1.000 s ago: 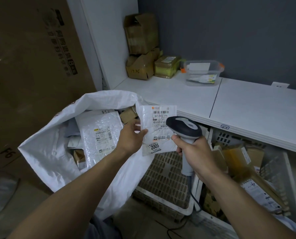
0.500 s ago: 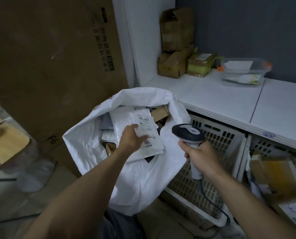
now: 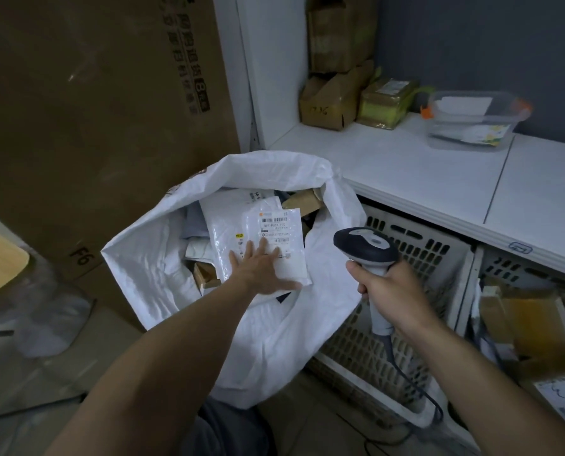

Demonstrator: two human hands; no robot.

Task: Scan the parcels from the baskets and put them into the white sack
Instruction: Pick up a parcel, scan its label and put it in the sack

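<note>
The left hand [image 3: 261, 273] was flat and open, with its fingers spread wide. It pressed on a small white parcel [image 3: 282, 235] and had hold of nothing. The parcel lay in the mouth of the white sack [image 3: 149, 258], on top of other white bags and brown boxes.

The right hand [image 3: 389, 291], at 3 o'clock from the left one, was curled tight round the grey handle of a scanner [image 3: 366, 246]. A cord hung from the handle toward 5 o'clock.

Just behind the scanner stood a white basket [image 3: 432, 258] with holes in its side. At 3 o'clock from it, a second basket [image 3: 504, 269] held brown parcels [image 3: 534, 311]. A white shelf [image 3: 406, 172] ran above both. On it sat cardboard boxes [image 3: 330, 100] at 12 o'clock and a clear tub [image 3: 471, 123] at 1 o'clock. A big brown carton [image 3: 93, 110] stood at 10 o'clock.
</note>
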